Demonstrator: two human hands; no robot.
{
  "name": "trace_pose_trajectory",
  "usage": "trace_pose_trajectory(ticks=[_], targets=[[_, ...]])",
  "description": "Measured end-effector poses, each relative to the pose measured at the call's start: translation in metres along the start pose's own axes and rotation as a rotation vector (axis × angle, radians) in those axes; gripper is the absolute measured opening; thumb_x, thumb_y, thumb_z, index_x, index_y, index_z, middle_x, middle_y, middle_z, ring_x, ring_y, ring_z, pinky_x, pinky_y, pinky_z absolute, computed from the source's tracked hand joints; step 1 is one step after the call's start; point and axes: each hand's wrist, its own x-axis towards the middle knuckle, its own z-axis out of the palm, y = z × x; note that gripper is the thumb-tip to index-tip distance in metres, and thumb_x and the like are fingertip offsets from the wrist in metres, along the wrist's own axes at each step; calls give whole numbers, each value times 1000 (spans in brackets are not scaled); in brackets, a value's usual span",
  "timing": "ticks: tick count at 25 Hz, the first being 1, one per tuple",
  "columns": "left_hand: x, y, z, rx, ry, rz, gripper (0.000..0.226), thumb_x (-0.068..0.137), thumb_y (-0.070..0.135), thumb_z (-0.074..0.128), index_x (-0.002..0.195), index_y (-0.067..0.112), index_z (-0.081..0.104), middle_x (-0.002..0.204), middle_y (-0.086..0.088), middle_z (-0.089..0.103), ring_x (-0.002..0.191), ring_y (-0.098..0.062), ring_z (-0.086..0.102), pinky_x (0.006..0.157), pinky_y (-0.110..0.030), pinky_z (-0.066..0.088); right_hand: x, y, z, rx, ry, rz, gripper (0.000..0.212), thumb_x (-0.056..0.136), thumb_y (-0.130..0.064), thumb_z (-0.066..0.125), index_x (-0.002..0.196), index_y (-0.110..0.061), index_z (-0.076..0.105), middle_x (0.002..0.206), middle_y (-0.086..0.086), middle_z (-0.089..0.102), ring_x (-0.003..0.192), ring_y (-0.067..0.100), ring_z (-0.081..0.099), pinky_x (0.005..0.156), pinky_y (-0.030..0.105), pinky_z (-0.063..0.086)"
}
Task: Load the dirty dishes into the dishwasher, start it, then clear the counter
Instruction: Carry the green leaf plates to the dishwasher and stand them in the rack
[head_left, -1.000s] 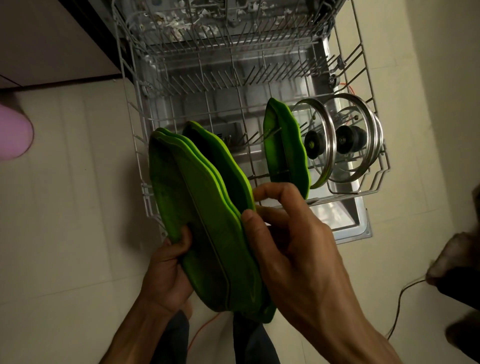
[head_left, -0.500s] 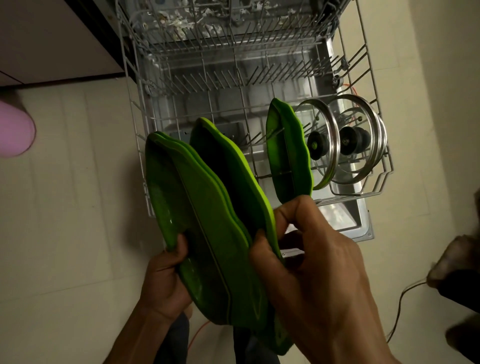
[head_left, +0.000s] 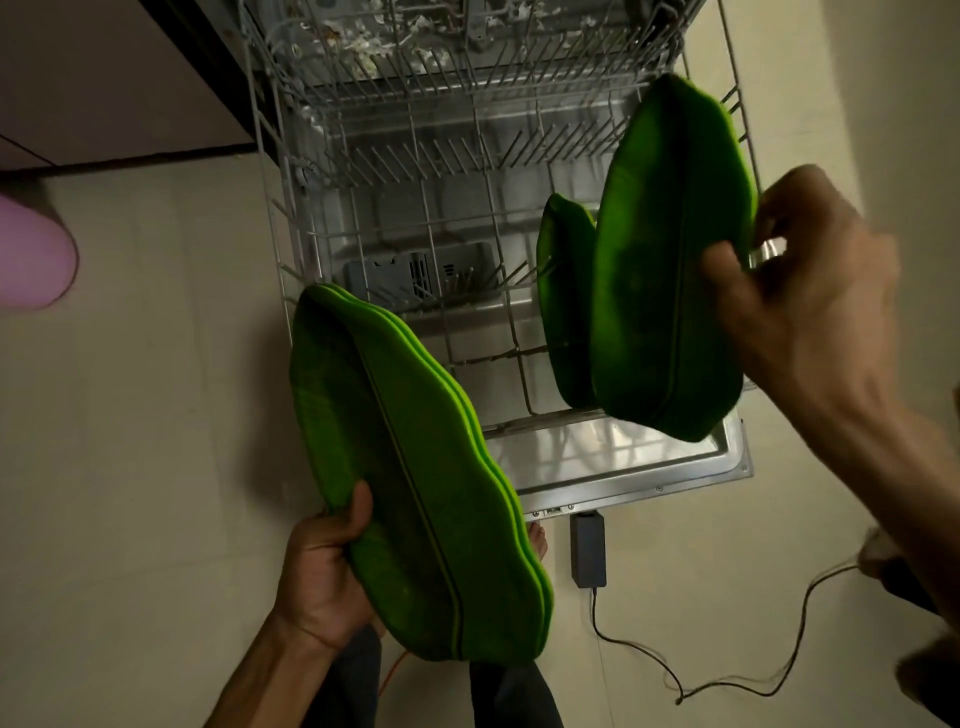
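From the head camera, looking down, the left hand (head_left: 324, 566) reaches up from the near edge with its forearm angled in from below, thumb laid over the front face of a stack of green leaf-shaped plates (head_left: 415, 478) and its fingers hidden behind; it grips the stack by its near left edge, tilted, out over the floor just in front of the lower dishwasher rack (head_left: 363, 244). The right hand (head_left: 800, 291), blurred, comes in from the right with the wrist raised and its fingers curled round the right rim of a single green plate (head_left: 670, 270), holding it upright over the rack's right side. Just left of and behind that plate another green plate (head_left: 563, 312) stands on edge among the tines. The open dishwasher door (head_left: 623, 467) lies flat beneath the rack. No writing or label can be read anywhere.
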Motion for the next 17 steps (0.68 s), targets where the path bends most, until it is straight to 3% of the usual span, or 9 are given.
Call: trace_pose_trajectory(ticks=[1,2,4,5,8,12,15,17], targets=[[0,-2,-5,38,89,17,73,33,22,101,98,2,76,106,-21,71,95,-36,70,70,-51,58,5,1,3,-16,0,-6,15,89,-19,58,100,-11,51,85,4,55,70,28,56,60,28,35],[-1,-4,-1,57,128,45,78,19,23,102,91,3,78,99,-19,73,88,-35,72,63,-49,58,8,0,5,-42,2,-17,17,89,-18,57,102,-9,52,85,4,54,71,28,55,62,30,35],[-3,-3,8,4,-23,22,72,40,23,100,103,-2,74,111,-22,69,100,-37,68,77,-55,56,13,1,13,-83,-2,-60,21,89,-17,56,106,-7,52,87,5,55,75,31,55,64,36,40],[-2,-3,7,-12,-20,11,70,49,23,98,108,-3,72,116,-23,67,105,-38,66,83,-58,54,16,1,19,-97,-13,-84,22,88,-17,55,107,-6,52,89,8,57,77,34,57,66,42,46],[-1,-5,3,61,178,56,82,13,21,101,90,5,79,100,-18,74,87,-35,72,61,-50,58,24,6,36,-174,-81,-120,27,88,-17,56,111,-4,50,95,17,62,81,39,58,71,53,51],[-4,-7,11,73,209,84,87,9,20,101,92,6,78,100,-17,74,85,-35,72,58,-49,58,36,9,50,-280,-176,-122,33,92,-16,58,120,-2,49,96,18,57,80,33,52,66,36,39],[-3,-6,10,82,203,72,85,10,21,101,91,6,79,100,-17,74,85,-35,72,59,-48,58,41,6,58,-405,-235,-128,35,96,-19,56,123,0,49,102,24,60,91,41,57,68,37,34],[-3,-6,11,72,184,78,84,10,21,101,90,6,79,98,-16,74,85,-34,72,59,-48,58,45,5,65,-521,-258,-146,33,98,-23,53,123,-2,49,101,22,61,85,36,56,67,37,34]])
